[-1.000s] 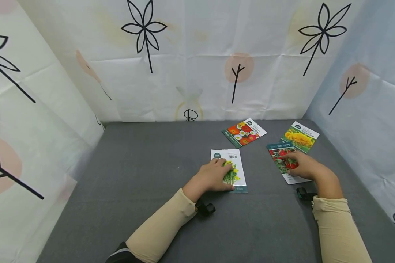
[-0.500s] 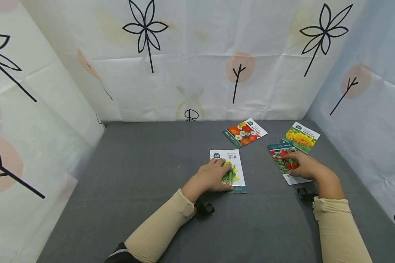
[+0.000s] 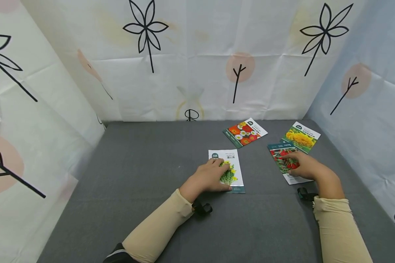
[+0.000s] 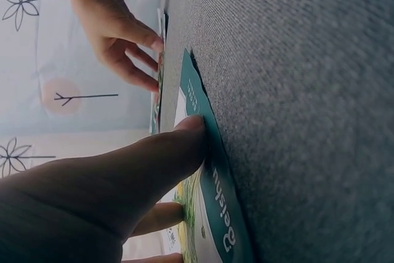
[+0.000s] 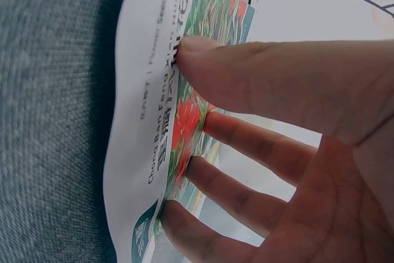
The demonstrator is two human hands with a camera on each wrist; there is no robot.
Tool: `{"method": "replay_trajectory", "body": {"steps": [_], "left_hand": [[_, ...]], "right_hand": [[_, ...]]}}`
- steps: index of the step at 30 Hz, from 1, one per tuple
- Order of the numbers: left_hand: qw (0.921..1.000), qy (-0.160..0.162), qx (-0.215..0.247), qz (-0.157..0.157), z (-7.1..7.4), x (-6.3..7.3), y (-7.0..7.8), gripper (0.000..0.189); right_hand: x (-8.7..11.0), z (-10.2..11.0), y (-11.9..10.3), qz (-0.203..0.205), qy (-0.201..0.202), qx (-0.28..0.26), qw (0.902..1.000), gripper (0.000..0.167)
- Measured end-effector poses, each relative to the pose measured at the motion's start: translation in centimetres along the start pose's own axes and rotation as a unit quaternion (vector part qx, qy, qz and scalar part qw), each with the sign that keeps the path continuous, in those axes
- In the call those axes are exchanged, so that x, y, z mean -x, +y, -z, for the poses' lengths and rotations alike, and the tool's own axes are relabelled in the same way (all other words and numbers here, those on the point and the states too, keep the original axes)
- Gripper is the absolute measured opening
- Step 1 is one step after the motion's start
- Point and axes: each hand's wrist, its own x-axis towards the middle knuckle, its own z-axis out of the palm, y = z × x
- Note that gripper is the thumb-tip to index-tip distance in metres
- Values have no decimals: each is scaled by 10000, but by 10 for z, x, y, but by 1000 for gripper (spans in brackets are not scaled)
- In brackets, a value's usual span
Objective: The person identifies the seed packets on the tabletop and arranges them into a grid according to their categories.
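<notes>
Fingertips and thumb of my left hand (image 3: pixel 210 176) rest on a white seed packet with yellow flowers (image 3: pixel 228 174), which lies flat on the grey table. In the left wrist view the thumb presses the green bottom band of that yellow-flower packet (image 4: pixel 218 195). My right hand (image 3: pixel 304 166) touches a seed packet with red flowers (image 3: pixel 279 155) at the right. The right wrist view shows its thumb and fingers spread over the red-flower packet (image 5: pixel 138 103), whose white strip faces the person. Both packets are partly covered by the hands.
An orange-and-white-flower seed packet (image 3: pixel 245 132) lies near the back. Another, with yellow-orange blooms (image 3: pixel 301 137), lies at the right, its lower corner overlapped by the red-flower packet. White printed cloth (image 3: pixel 197 65) walls the grey table (image 3: pixel 145 157) at the back and sides.
My left hand has slid the yellow-flower packet slightly to the left along the table. The right hand stays in place on the red-flower packet.
</notes>
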Motion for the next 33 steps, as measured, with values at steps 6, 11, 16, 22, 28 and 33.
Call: {"method": "replay_trajectory", "body": {"steps": [6, 11, 16, 22, 28, 33], "left_hand": [[10000, -2, 18, 41, -1, 1, -3, 78], [10000, 2, 60, 55, -2, 3, -4, 77], [10000, 10, 32, 57, -2, 5, -5, 77], [10000, 20, -21, 52, -1, 8, -7, 77], [10000, 0, -23, 83, -1, 10, -9, 76], [10000, 27, -27, 86, -2, 13, -12, 74]], "right_hand": [[0, 0, 1, -59, -49, 17, 10000, 61], [-1, 0, 1, -60, -40, 52, 10000, 62], [-1, 0, 1, -51, -14, 67, 10000, 62], [0, 0, 2, -16, -14, 22, 10000, 60], [0, -1, 2, 21, 16, 0, 10000, 59], [-1, -1, 2, 3, 0, -11, 10000, 60]]}}
